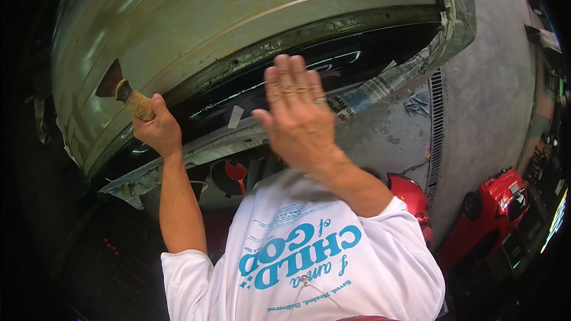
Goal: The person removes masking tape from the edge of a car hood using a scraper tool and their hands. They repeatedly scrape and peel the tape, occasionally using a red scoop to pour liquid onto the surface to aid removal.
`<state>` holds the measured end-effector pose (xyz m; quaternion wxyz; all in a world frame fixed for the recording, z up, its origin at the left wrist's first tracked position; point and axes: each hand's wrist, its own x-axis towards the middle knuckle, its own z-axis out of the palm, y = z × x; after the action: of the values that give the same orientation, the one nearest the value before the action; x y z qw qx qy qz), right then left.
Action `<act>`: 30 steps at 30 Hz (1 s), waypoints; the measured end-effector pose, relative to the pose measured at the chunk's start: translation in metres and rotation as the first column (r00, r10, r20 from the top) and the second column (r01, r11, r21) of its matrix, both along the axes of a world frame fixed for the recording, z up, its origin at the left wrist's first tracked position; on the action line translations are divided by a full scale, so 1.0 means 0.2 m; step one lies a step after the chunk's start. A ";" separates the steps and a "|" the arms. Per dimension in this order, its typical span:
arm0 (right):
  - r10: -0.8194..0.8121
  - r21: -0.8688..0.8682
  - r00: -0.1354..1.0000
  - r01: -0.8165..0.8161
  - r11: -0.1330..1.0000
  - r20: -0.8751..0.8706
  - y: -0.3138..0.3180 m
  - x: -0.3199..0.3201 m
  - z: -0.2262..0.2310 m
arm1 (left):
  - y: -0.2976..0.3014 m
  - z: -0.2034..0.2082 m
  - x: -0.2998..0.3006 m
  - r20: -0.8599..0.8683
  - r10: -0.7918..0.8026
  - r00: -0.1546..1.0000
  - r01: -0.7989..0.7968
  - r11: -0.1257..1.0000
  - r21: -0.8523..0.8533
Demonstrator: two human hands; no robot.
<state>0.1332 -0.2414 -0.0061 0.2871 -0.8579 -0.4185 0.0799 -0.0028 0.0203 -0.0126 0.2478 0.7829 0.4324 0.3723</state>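
Note:
My left hand (pixel 156 128) grips the taped handle of a putty knife (pixel 122 90), whose dark blade rests against the pale green car body panel (pixel 226 18). My right hand (pixel 297 113) is raised in front of me, palm flat and fingers together, holding nothing; a ring sits on one finger. It hovers in front of the dark car window (pixel 333 62), not clearly touching it. My white shirt with blue print fills the lower middle.
Newspaper masking (pixel 380 86) runs along the lower edge of the window. Beyond lies grey concrete floor (pixel 488 101) with a drain grate (pixel 437 131). A red machine (pixel 493 208) stands at the right, and a red rounded object (pixel 410 196) sits near my right arm.

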 end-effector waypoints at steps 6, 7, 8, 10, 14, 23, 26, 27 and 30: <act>0.152 0.188 0.987 -0.139 0.972 -0.052 0.19 -0.15 0.02 | -0.01 0.01 0.02 -0.023 0.002 1.000 -0.001 0.999 0.045; 0.153 0.195 0.987 -0.142 0.970 -0.042 0.18 -0.14 0.01 | 0.00 0.01 0.01 -0.029 -0.002 1.000 0.003 0.999 0.046; 0.153 0.171 0.988 -0.148 0.974 -0.017 0.16 -0.12 0.00 | 0.01 0.01 0.00 -0.034 -0.007 0.999 0.009 0.999 0.048; 0.161 0.119 0.986 -0.164 0.979 0.035 0.05 -0.07 -0.02 | 0.03 -0.01 -0.02 -0.039 -0.010 0.999 0.011 0.999 0.031; -0.003 -0.029 0.991 0.007 1.000 0.133 -0.25 0.23 -0.03 | 0.02 -0.01 -0.04 -0.063 0.017 0.998 -0.016 1.000 0.022; -0.499 0.228 0.864 0.472 0.851 0.074 -0.42 0.66 0.09 | 0.01 0.00 -0.02 -0.059 -0.007 0.998 0.009 0.999 0.039; -0.373 0.158 0.924 0.383 0.910 -0.089 -0.28 0.56 0.13 | 0.02 0.00 -0.01 -0.088 0.017 0.996 -0.009 0.996 0.085; -0.360 0.085 0.930 0.366 0.927 -0.073 -0.24 0.53 0.14 | 0.01 0.00 -0.01 -0.087 0.015 0.996 -0.007 0.996 0.093; -0.339 -0.027 0.937 0.338 0.941 -0.084 -0.18 0.50 0.13 | -0.01 0.02 0.01 -0.075 0.008 0.997 -0.002 0.996 0.091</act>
<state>0.2330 -0.2782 0.0193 0.3095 -0.9145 -0.2513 0.0692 -0.0006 0.0184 -0.0080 0.1947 0.8057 0.4261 0.3625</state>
